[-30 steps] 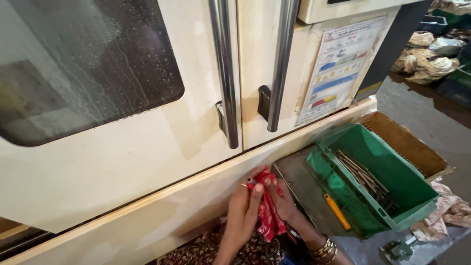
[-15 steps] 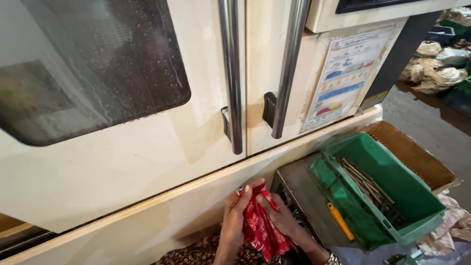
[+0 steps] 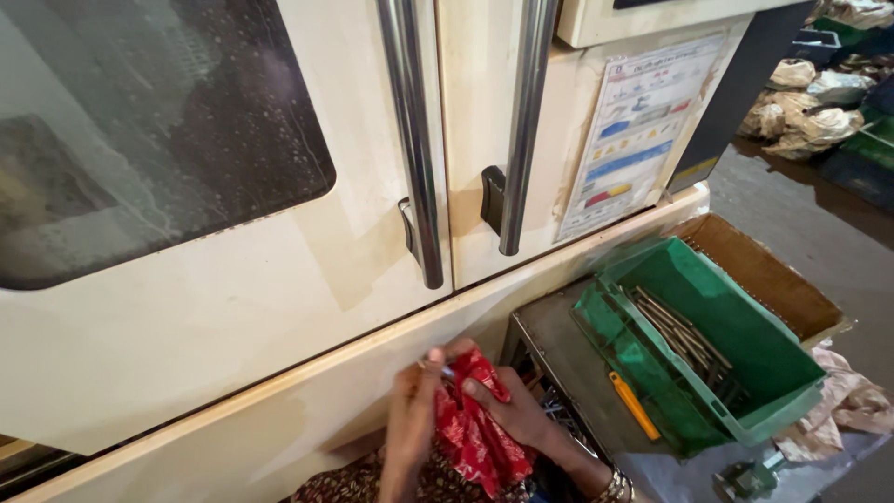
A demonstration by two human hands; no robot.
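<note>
Red patterned cloth (image 3: 475,433), crumpled and soft, sits low in the frame between both hands, just in front of the cream-coloured ledge (image 3: 279,391) at the foot of the big cream machine cabinet (image 3: 233,307). To handle it well, it seems best to keep the fabric gathered in one hand while the other works its top edge, so loose folds do not slip away or catch on the ledge. The left hand (image 3: 414,424) stands upright against the cloth's left side, fingers nearly closed and pinching at the top; something small and pale shows at the fingertips, too small to identify. The right hand (image 3: 517,414) lies across the cloth from the right, fingers curled and pressing into the folds, a banded bracelet (image 3: 615,486) at the wrist. Above, two vertical steel door handles (image 3: 414,140) run down the cabinet doors beside a dark window (image 3: 140,130). To the right, a green plastic bin (image 3: 717,354) holding thin metal rods (image 3: 680,331) rests on a grey metal tabletop (image 3: 559,345), with an orange-handled tool (image 3: 635,406) just beside the bin
</note>
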